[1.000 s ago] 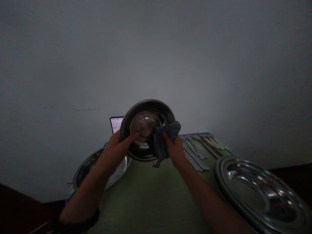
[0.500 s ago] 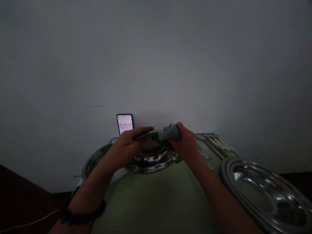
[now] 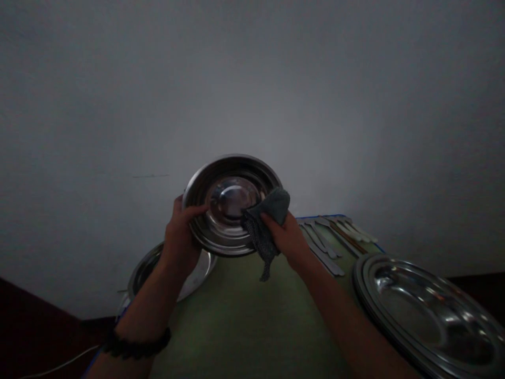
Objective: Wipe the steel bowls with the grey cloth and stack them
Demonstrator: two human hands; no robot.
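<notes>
A round steel plate [image 3: 221,210] is held upright above the table, its face turned toward me. My left hand [image 3: 179,231] grips its left rim, fingers curled over the edge. My right hand [image 3: 286,237] is closed on a grey cloth [image 3: 266,218] that presses against the plate's right side, with a corner of the cloth hanging down. A dark bracelet sits on my left wrist.
A second steel plate [image 3: 158,268] lies on the green table [image 3: 244,321] at the back left. A stack of large steel plates [image 3: 430,310] sits at the right. Several spoons [image 3: 331,237] lie in a row at the back right. A pale wall stands behind.
The plate has gone from lying flat and low under both hands to upright with its face toward me. The phone behind it is now hidden.
</notes>
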